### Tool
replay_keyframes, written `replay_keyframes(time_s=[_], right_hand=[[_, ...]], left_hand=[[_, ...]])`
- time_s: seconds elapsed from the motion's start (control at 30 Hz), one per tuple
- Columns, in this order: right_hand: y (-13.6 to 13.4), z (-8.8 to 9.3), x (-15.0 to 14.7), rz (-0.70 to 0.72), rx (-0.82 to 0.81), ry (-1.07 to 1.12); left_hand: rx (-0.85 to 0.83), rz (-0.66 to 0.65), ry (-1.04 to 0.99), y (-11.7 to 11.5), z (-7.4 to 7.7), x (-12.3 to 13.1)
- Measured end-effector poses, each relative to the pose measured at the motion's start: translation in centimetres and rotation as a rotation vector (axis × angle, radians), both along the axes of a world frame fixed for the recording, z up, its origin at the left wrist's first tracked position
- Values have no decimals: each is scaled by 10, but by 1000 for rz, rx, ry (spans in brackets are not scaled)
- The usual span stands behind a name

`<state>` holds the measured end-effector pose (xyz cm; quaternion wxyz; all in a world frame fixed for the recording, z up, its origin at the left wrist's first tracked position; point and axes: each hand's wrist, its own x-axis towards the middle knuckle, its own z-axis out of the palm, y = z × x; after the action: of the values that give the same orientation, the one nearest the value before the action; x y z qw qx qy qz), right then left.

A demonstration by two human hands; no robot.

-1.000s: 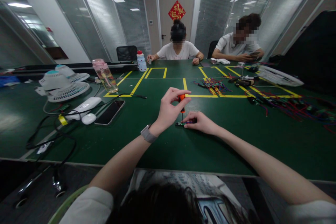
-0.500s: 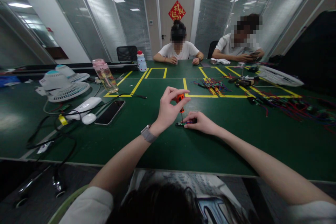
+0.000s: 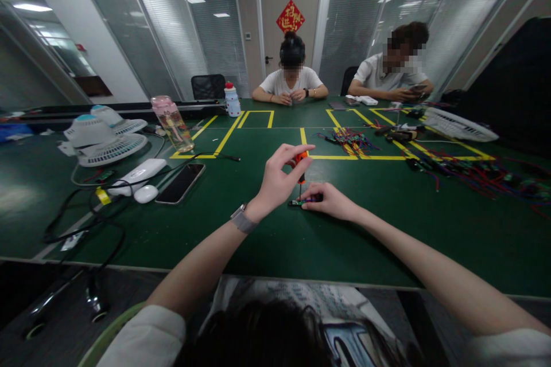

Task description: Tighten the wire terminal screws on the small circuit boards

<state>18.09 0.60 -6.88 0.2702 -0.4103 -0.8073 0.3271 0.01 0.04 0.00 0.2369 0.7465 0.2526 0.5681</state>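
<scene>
My left hand (image 3: 278, 180) pinches the orange handle of a small screwdriver (image 3: 301, 165) between thumb and fingertips, holding it upright. Its tip points down at a small dark part (image 3: 297, 203) lying on the green table (image 3: 267, 229). My right hand (image 3: 329, 199) lies on the table with its fingers closed on that part, pressing it down. A watch (image 3: 242, 219) sits on my left wrist.
A black phone (image 3: 179, 183), white mouse (image 3: 145, 194), white box and black cables lie at left, beside two small fans (image 3: 103, 140) and a pink-capped bottle (image 3: 172, 123). Bundles of coloured wires (image 3: 350, 140) spread right, within yellow tape lines. Two people sit at the far side.
My left fingers have turned round the screwdriver handle, which now leans slightly right. My right hand and the part have stayed put. The person opposite has drawn both hands together.
</scene>
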Motion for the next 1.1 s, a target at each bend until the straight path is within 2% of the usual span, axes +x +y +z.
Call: replay_keyframes(time_s=[0.3, 0.57, 0.77, 1.1], right_hand=[[-1, 2, 0, -6, 2, -9], [-1, 1, -1, -10, 3, -20], [-1, 0, -1, -11, 4, -7], [-1, 1, -1, -30, 11, -30]], left_hand=[[28, -15, 53, -2, 1, -1], [10, 88, 16, 3, -3, -1], [-2, -6, 45, -1, 0, -2], [38, 110, 19, 1, -1, -1]])
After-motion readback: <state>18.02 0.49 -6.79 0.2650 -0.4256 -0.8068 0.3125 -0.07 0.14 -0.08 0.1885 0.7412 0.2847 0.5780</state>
